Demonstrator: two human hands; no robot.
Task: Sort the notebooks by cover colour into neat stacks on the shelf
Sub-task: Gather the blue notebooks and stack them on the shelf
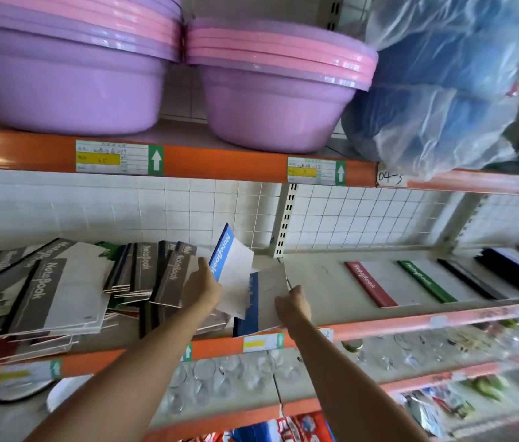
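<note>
My left hand (202,287) holds a notebook with a light blue spine (232,266), tilted up off the shelf. My right hand (294,303) grips the edge of a dark blue notebook (259,303) that lies on the shelf (322,282) near its front edge. A jumbled heap of brown notebooks (60,291) fills the shelf's left part. To the right lie separate piles: a red-spined notebook (371,283), a green-spined one (424,280) and black ones (481,279).
Purple and pink basins (270,100) and a plastic-wrapped blue bundle (449,90) sit on the shelf above. An orange shelf rail (219,346) with price tags runs in front. Clear glassware (226,378) stands on the shelf below. A white grid panel (363,218) backs the shelf.
</note>
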